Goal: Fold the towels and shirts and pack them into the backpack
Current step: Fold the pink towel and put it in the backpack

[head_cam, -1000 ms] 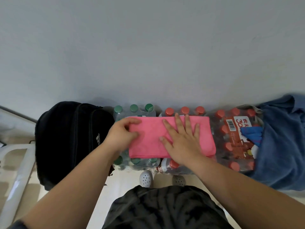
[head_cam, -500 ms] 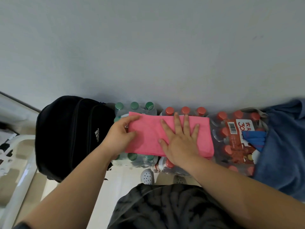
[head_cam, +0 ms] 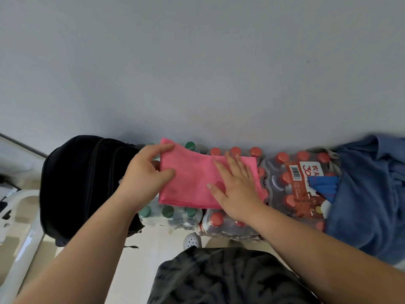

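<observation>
One black backpack (head_cam: 83, 183) on the left, maybe zipped shut. Pink towel (head_cam: 192, 181) just beside it on the bottles (head_cam: 285, 178), long side running left to right. Left hand (head_cam: 142, 178) nearer the backpack, pinching the towel's left edge. Right hand (head_cam: 236, 189) flat on top, fingers straight.

Mottled black-and-grey garment (head_cam: 223, 279) (tie-dye look) at the torso, and a white clog (head_cam: 192, 240) with perforations.

We have lifted the left edge of the pink towel (head_cam: 192, 181) with our left hand (head_cam: 146, 172), which now pinches it. Its far corner now stands up over the green-capped bottles (head_cam: 189, 145).
</observation>
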### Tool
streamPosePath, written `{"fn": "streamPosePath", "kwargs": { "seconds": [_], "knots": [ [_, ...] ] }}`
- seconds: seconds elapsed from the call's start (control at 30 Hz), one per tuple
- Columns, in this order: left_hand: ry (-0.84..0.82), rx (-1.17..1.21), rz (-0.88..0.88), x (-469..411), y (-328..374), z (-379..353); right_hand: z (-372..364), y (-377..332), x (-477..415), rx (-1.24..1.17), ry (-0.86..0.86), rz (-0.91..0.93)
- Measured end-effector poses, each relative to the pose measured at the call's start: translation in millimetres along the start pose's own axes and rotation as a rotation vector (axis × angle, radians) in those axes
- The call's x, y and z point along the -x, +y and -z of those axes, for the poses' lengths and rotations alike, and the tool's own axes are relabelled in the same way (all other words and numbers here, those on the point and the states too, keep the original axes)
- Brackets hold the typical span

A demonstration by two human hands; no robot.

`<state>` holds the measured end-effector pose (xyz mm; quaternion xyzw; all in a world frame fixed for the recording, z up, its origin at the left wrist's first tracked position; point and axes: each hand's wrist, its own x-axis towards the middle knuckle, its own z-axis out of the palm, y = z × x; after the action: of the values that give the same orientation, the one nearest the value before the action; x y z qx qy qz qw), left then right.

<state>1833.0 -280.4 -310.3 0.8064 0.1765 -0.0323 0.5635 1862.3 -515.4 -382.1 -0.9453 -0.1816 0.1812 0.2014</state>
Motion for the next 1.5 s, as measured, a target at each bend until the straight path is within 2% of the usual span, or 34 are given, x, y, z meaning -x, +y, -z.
{"fn": "streamPosePath", "kwargs": {
  "seconds": [0.13, 0.2, 0.33, 0.47, 0.6, 0.7, 0.77, 0.87, 0.9, 1.0, 1.1, 1.4, 1.5],
  "knots": [
    [-0.068, -0.107, -0.14, 5, 42, -47, 19, 36, 30, -0.068, 0.133, 0.045],
    [-0.103, -0.186, -0.213, 6, 52, -77, 25, 52, 42, -0.201, 0.178, 0.042],
    [-0.164, -0.37, -0.256, 1, 55, -137, 34, 77, 57, -0.62, 0.068, -0.023],
    [-0.198, -0.517, -0.186, -4, 42, -182, 34, 91, 60, -0.71, -0.021, -0.006],
    [-0.213, -0.491, -0.15, -4, 28, -193, 36, 93, 60, -0.783, -0.121, -0.035],
    [-0.224, -0.428, -0.179, 3, 23, -186, 38, 95, 55, -0.739, -0.131, -0.022],
    [-0.167, -0.456, -0.223, 7, 21, -177, 40, 95, 53, -0.7, -0.138, -0.022],
    [0.001, -0.775, -0.43, 1, 11, -166, 45, 97, 52, -0.629, -0.141, -0.043],
    [-0.004, -0.896, -0.456, -3, 7, -165, 45, 98, 52, -0.585, -0.137, -0.037],
    [-0.216, -1.132, -0.411, -10, 1, -174, 49, 101, 50, -0.402, -0.062, 0.005],
    [-0.306, -1.258, -0.38, -12, -11, -188, 55, 101, 49, -0.278, 0.057, 0.039],
    [-0.342, -1.266, -0.337, -17, -17, -196, 57, 95, 33, -0.108, 0.047, 0.065],
    [-0.335, -1.157, -0.373, -17, -16, -189, 57, 92, 29, -0.067, 0.05, 0.097]
  ]
}}
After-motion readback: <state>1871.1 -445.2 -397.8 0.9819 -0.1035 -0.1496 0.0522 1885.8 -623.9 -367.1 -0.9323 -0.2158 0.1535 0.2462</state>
